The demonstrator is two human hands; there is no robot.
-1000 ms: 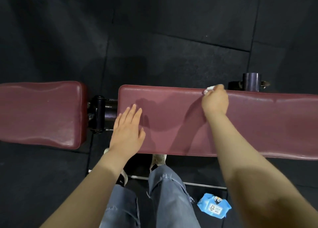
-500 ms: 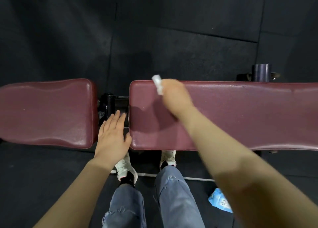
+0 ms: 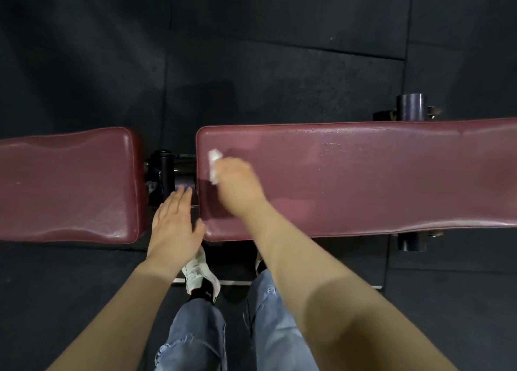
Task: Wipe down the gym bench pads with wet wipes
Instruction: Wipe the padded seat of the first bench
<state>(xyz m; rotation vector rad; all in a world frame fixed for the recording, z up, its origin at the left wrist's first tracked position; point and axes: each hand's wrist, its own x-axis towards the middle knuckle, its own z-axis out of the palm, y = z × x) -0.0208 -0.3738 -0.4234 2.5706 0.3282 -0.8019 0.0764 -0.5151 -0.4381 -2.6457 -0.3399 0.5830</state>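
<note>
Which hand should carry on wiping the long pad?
Right. The right hand already grips the wet wipe on the long pad. The left hand, flat and wipeless, sits at the gap beside the short pad.

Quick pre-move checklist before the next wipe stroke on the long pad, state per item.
1. White wet wipe in right hand: ok, held against the pad.
2. Wipe in contact with the long maroon vinyl bench pad: ok, near its left end.
3. Left hand out of the stroke path: ok, flat over the gap by the black metal hinge, thumb near the pad's corner.
4. Short maroon vinyl seat pad wiped: cannot tell.
5. Long pad's far right end covered: cannot tell, it runs out of frame.
6. Spare wipes within reach: cannot tell, no pack in view.
</note>
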